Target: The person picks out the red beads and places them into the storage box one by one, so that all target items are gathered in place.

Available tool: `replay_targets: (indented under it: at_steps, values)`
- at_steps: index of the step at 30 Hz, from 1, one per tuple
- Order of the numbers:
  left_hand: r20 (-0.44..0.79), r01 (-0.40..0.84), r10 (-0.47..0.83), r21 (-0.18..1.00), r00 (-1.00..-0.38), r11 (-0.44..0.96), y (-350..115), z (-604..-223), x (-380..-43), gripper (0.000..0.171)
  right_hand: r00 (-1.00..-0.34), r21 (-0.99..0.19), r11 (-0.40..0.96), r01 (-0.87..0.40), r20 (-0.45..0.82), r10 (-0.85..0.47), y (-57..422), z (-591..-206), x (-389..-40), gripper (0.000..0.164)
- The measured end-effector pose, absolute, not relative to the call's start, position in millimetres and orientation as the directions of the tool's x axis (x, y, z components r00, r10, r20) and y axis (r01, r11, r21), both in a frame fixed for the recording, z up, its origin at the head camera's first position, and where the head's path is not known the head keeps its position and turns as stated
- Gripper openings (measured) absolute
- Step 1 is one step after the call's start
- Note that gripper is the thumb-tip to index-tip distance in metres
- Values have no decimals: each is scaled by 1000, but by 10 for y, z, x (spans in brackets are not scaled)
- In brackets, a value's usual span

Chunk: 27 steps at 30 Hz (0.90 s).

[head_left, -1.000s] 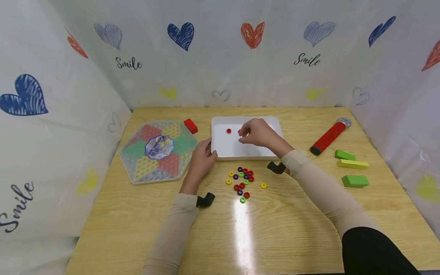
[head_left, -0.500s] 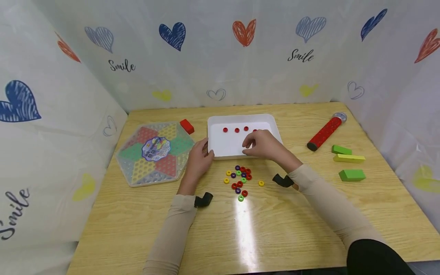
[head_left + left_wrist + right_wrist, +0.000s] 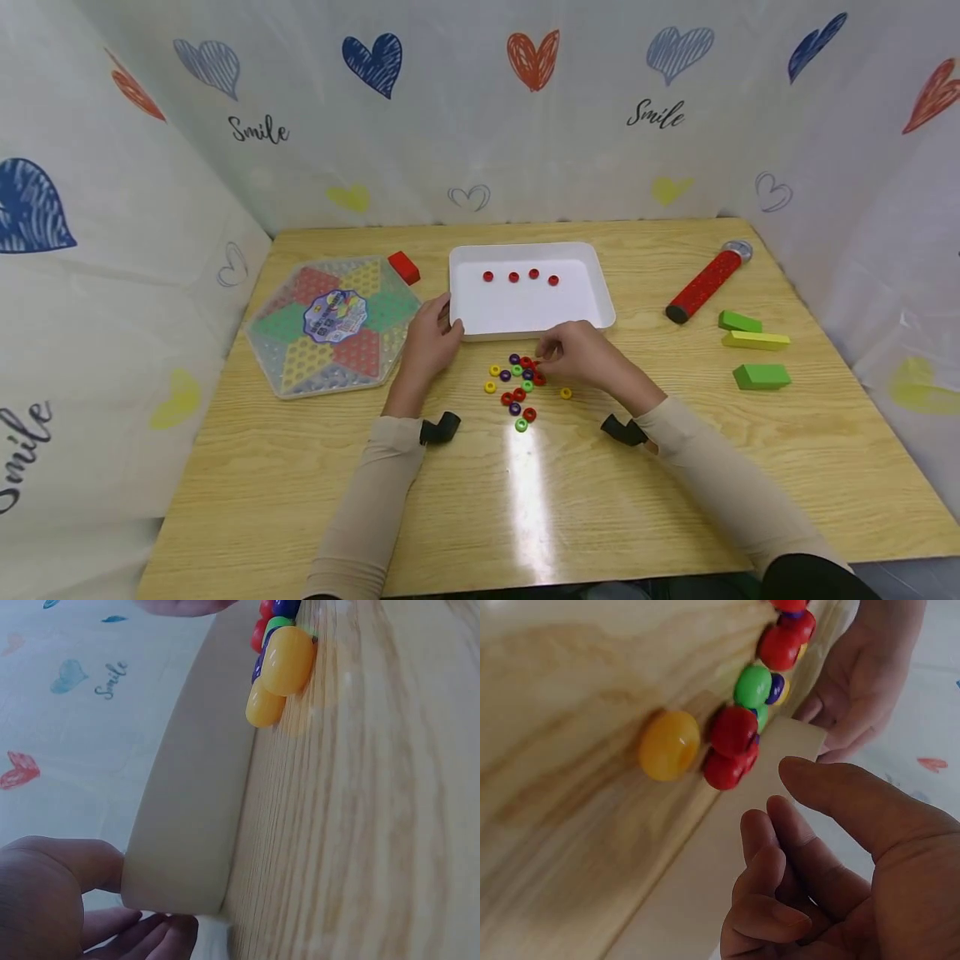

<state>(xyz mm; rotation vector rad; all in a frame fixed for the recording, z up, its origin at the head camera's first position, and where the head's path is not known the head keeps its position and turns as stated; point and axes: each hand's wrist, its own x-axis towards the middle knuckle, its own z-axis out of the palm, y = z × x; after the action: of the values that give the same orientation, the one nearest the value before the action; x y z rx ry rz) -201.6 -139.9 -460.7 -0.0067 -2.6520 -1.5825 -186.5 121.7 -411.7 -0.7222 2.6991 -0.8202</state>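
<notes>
The white tray [image 3: 525,310] carries several red beads [image 3: 513,277] in a loose row across its upper part. My left hand [image 3: 431,346] holds the tray at its near left corner; in the left wrist view the thumb [image 3: 94,862] and fingers lie on either side of that corner. In front of the tray lies a cluster of ring-shaped beads [image 3: 519,394] in red, yellow, green and purple. My right hand [image 3: 581,354] hovers at the cluster's right side. The right wrist view shows its thumb [image 3: 832,787] and half-bent fingers apart, with nothing between them.
A hexagonal board [image 3: 330,327] under a clear cover lies at the left, a red block [image 3: 403,267] behind it. On the right are a red tube [image 3: 705,283], green blocks [image 3: 762,376] and a yellow block [image 3: 756,340]. One yellow bead [image 3: 566,392] lies apart from the cluster.
My right hand has moved out of the tray, back toward the bead cluster. Red beads it had covered now show in the tray's row. The left hand stays at the tray's corner.
</notes>
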Motion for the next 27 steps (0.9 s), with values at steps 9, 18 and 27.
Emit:
replay_targets:
  at_steps: [9, 18, 27]
  values:
    - [48, 37, -12, 888, -999, 459, -1402, -4587, -2016, 58, -838, -607, 693, -389, -80, -540, 1249, -4253, -1734, 12]
    - [42, 32, -12, 890, -999, 455, -1404, -4595, -2011, 58, -842, -579, 704, -411, -55, -537, 1245, -4312, -1678, 14]
    - [42, 33, -8, 894, -999, 447, -1402, -4586, -2009, 59, -844, -573, 710, -410, -57, -533, 1240, -4308, -1655, 12]
